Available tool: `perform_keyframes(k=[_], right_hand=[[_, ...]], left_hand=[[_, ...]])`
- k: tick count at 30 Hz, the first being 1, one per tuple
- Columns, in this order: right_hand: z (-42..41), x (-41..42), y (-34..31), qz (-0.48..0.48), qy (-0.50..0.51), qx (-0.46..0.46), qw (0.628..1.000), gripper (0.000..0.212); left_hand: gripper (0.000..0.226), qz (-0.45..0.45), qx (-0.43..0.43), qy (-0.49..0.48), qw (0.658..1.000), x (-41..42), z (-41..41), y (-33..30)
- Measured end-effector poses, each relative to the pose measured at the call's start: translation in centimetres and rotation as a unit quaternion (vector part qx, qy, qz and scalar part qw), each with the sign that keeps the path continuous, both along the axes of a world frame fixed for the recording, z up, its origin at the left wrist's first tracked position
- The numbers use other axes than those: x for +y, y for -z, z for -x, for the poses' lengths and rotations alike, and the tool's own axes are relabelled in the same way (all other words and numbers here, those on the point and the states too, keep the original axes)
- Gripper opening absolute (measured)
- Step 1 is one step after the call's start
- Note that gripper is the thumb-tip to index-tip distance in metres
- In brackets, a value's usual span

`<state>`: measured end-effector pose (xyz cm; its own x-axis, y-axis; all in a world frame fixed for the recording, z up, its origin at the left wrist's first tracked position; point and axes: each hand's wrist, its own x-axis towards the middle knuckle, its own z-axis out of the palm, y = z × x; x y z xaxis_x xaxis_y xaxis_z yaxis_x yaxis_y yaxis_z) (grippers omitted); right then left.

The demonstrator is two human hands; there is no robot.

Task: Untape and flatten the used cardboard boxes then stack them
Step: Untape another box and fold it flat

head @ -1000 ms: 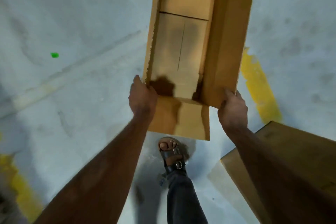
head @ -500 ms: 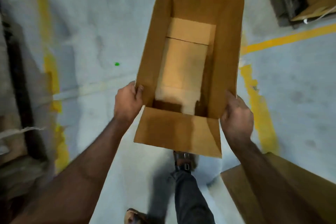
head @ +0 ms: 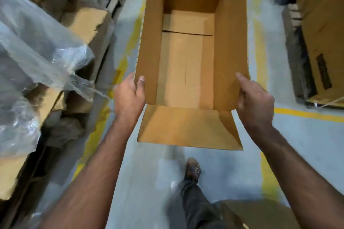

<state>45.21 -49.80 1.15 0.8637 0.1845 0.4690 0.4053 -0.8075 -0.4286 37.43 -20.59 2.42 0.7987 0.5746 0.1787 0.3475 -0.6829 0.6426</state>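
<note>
I carry a long open brown cardboard box [head: 188, 61] in front of me, its opening facing me and its near flap [head: 188, 126] hanging down toward my legs. My left hand [head: 129, 96] grips the box's left wall, thumb inside the edge. My right hand [head: 255, 98] grips the right wall, thumb on the inner face. The inside of the box holds nothing; its bottom flaps are closed, with a dark seam across them.
Crumpled clear plastic sheeting [head: 33, 46] lies over cardboard at the left. A stack of flattened cardboard [head: 322, 42] lies at the right. Another cardboard piece [head: 256, 214] sits low by my right arm. Yellow floor lines [head: 305, 113] cross the grey floor. My foot [head: 193, 169] steps below the box.
The view has swung while I walk with the box: the plastic-covered pile came into sight at the left and the flattened stack at the right. Both hands keep their grip.
</note>
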Motion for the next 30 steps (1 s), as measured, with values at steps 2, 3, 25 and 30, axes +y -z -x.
perform_keyframes(k=[2, 3, 25, 30], right_hand=[[2.6, 1.6, -3.6, -0.011, -0.023, -0.038, 0.999, 0.055], [4.2, 2.6, -5.4, -0.016, -0.037, -0.055, 0.998, 0.056], [21.0, 30.9, -24.8, -0.195, -0.411, -0.244, 0.856, 0.052], [23.9, 40.0, -23.9, -0.213, -0.525, -0.212, 0.796, 0.045]], left_hand=[[0.057, -0.003, -0.035, -0.023, 0.999, 1.2, 4.4, -3.5], [0.055, -0.013, -0.051, -0.033, 0.998, 1.7, 6.8, -5.4], [0.025, -0.200, -0.238, -0.366, 0.877, 13.7, 42.1, -26.9], [0.025, -0.214, -0.189, -0.469, 0.836, 15.4, 48.7, -26.4]])
